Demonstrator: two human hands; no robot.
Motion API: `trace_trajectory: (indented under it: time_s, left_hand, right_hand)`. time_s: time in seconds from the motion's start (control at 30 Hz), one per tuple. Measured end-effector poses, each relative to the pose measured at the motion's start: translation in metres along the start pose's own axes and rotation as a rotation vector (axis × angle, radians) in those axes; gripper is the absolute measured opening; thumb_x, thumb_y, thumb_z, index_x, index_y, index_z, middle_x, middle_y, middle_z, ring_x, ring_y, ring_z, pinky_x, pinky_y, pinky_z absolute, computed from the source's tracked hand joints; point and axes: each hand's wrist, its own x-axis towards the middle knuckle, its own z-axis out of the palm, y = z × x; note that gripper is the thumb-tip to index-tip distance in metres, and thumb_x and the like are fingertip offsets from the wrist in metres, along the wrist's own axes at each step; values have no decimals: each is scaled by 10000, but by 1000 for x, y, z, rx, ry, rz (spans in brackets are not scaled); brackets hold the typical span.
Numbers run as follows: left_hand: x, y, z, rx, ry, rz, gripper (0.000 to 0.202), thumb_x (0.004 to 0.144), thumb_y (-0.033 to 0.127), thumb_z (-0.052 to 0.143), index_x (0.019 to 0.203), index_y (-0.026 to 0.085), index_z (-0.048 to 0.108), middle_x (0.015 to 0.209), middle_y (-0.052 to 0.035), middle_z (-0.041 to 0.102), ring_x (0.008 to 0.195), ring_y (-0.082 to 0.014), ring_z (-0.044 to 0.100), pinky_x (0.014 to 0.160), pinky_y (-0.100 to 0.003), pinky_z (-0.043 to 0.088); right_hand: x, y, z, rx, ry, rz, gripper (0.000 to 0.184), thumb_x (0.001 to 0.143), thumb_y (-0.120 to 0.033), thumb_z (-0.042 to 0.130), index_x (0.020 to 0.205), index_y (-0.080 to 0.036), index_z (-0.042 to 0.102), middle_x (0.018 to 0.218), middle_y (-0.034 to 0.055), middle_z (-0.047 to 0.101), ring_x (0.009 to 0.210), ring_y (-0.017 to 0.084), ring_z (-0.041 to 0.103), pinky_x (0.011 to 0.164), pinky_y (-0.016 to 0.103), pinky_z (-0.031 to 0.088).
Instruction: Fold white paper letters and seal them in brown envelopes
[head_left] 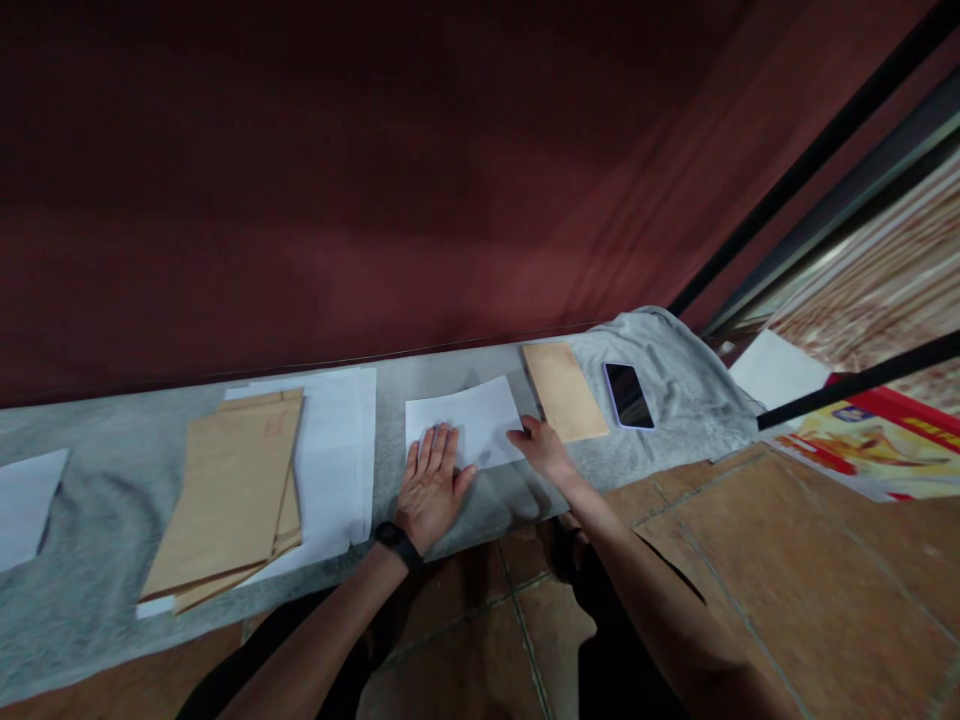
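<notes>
A folded white sheet of paper (469, 420) lies on the grey cloth-covered ledge (97, 520) in front of me. My left hand (433, 482) lies flat with fingers stretched out, pressing the sheet's near left part; a black band sits on that wrist. My right hand (541, 446) has its fingers curled at the sheet's right edge, pinching or pressing it. Just right of that hand lies a single brown envelope (564, 391).
A stack of brown envelopes (229, 495) rests on white sheets (334, 460) to the left. Another white sheet (26, 505) lies at the far left. A dark phone (628, 395) lies on the cloth at right. A dark red wall rises behind; colourful printed posters (877, 445) lie on the tiled floor.
</notes>
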Motion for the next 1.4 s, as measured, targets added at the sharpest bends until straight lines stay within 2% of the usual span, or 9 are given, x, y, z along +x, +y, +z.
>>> trace_trajectory:
  time_s: [0.1, 0.23, 0.4, 0.47, 0.57, 0.73, 1.0, 1.27, 1.4]
  left_hand:
    - [18, -10, -15, -227, 117, -140, 679, 1031, 552, 274, 1601, 184, 256, 1684, -129, 212, 1566, -289, 143, 1266, -552, 143]
    - [40, -26, -39, -565, 388, -242, 682, 1031, 584, 249, 1598, 204, 265, 1702, -104, 164, 1575, -230, 106, 1290, -457, 95]
    - [50, -39, -60, -850, 518, -339, 658, 1011, 646, 253, 1449, 233, 519, 1585, -85, 442, 1494, -227, 358, 1265, -429, 231]
    - [51, -42, -66, -918, 429, -315, 645, 1001, 647, 307, 1375, 207, 594, 1492, -95, 556, 1426, -248, 462, 1231, -449, 307]
    - [48, -40, -72, -870, 115, -200, 619, 941, 646, 486, 1354, 206, 622, 1441, -91, 607, 1383, -278, 512, 1203, -455, 349]
    - [39, -32, -61, -680, -390, 80, 611, 895, 646, 566, 1351, 245, 638, 1484, -78, 570, 1415, -289, 477, 1218, -471, 320]
    - [32, -46, -60, -617, -502, 101, 623, 898, 599, 590, 1420, 259, 572, 1541, -67, 506, 1447, -267, 439, 1218, -460, 317]
    - [21, -66, -116, -806, -708, 89, 748, 720, 550, 803, 1407, 357, 578, 1490, -54, 559, 1377, -298, 529, 1105, -477, 459]
    - [19, -61, -111, -921, -721, 10, 757, 689, 559, 812, 1379, 322, 609, 1408, -76, 635, 1244, -284, 631, 975, -410, 544]
  right_hand:
    - [2, -8, -13, 266, 217, -141, 216, 931, -393, 546, 855, -199, 606, 723, -16, 651, 667, 151, 597, 603, 231, 443]
    - [-10, -20, -35, 275, 540, -423, 276, 1003, -445, 481, 1023, -210, 626, 924, 42, 716, 876, 192, 668, 772, 288, 531]
    - [-34, -19, -33, -105, 276, -869, 231, 1040, -275, 463, 1107, -232, 679, 1101, 75, 749, 1042, 199, 695, 936, 347, 550]
    - [-42, -17, -24, -249, 128, -951, 217, 1032, -246, 491, 1095, -234, 699, 1076, 66, 760, 995, 192, 709, 911, 331, 558]
    - [-51, -15, -13, -361, -53, -969, 188, 1020, -231, 534, 1069, -242, 715, 1040, 44, 771, 914, 177, 720, 867, 301, 552]
    - [-56, -13, -14, -283, -286, -801, 251, 970, -240, 627, 1213, -276, 679, 1144, 9, 760, 1017, 173, 713, 905, 272, 534]
    - [-43, 11, -15, -234, -429, -769, 551, 807, -51, 680, 1303, -290, 668, 1434, 40, 620, 1342, 184, 560, 1202, 405, 351]
    - [-34, 12, -17, -36, -320, -514, 362, 927, -124, 573, 1229, -261, 717, 1270, 26, 729, 1185, 192, 674, 1036, 350, 524]
    - [-33, 9, -18, 48, -291, -370, 270, 997, -293, 537, 1157, -238, 746, 1182, 41, 764, 1073, 214, 719, 957, 355, 554]
